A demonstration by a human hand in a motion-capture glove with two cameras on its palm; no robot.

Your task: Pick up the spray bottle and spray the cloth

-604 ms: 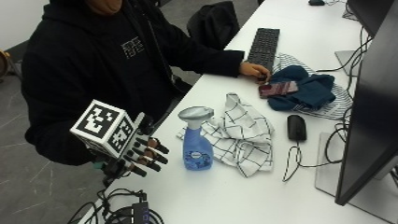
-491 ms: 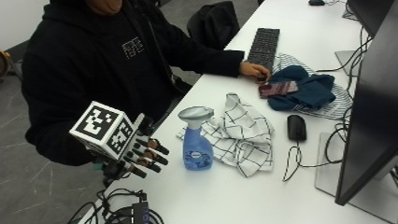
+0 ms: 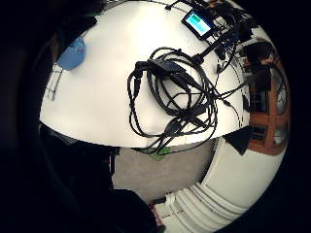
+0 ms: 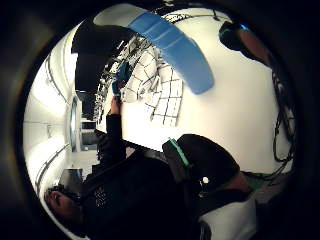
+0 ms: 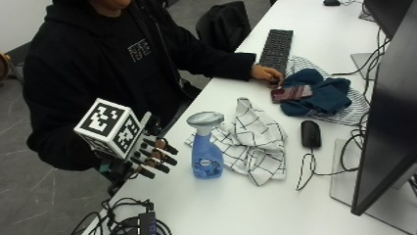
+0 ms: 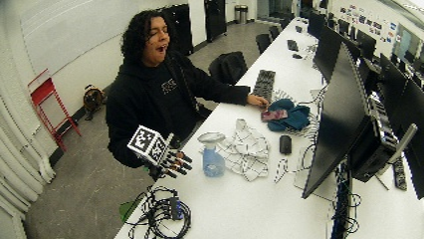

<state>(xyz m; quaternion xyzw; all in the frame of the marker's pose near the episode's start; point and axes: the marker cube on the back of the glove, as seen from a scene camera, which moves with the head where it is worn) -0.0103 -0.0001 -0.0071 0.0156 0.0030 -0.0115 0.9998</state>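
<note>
White table (image 5: 273, 205), bearing all items; checked cloth (image 5: 251, 139), crumpled, touching the spray bottle on the side away from the person; spray bottle (image 5: 206, 147), blue with a grey trigger head, upright near the table edge. Gloved right hand (image 5: 150, 156), just beside the bottle at the table edge, fingers spread and released, grasping nothing. To do the reach well, I judge the fingers should close round the bottle's neck under the head, keeping it upright, nozzle toward the cloth.
</note>
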